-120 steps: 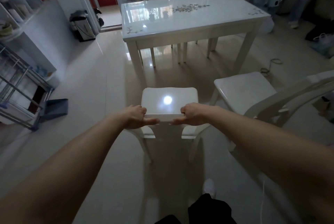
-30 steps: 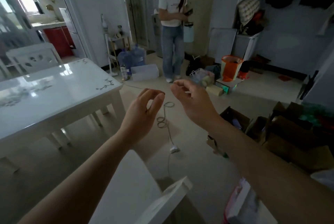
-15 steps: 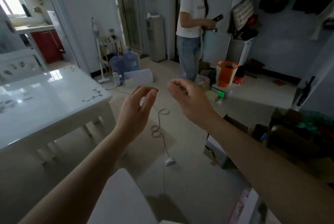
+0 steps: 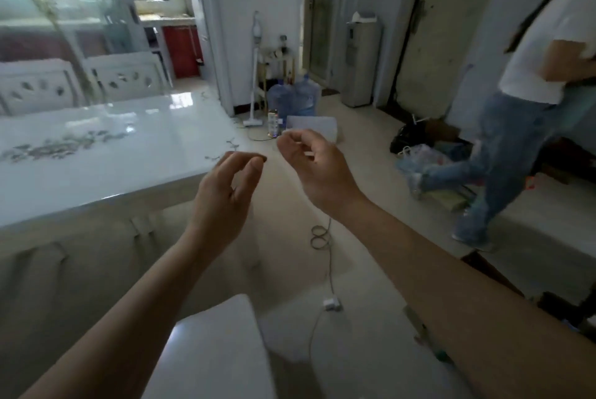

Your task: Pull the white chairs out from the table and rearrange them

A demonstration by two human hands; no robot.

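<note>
My left hand (image 4: 225,198) and my right hand (image 4: 317,169) hover in mid-air in front of me, fingers loosely curled and apart, holding nothing. Beneath my forearms lies the white seat of a chair (image 4: 209,353), pulled well away from the white glossy table (image 4: 96,153) at the left. Two more white chairs (image 4: 127,78) with cut-out backs stand tucked in at the table's far side, the left one (image 4: 35,86) partly cut off by the frame edge.
A person in jeans (image 4: 503,153) walks at the right. A cable with a white plug (image 4: 330,303) lies on the floor ahead. Water jugs (image 4: 295,98), a stick vacuum (image 4: 254,76) and a dispenser (image 4: 361,60) stand by the far wall; bags (image 4: 419,153) clutter the right.
My hands let go of the chair back four seconds ago and now hang empty. My view has swung back left toward the table, and the person has stepped to the right.
</note>
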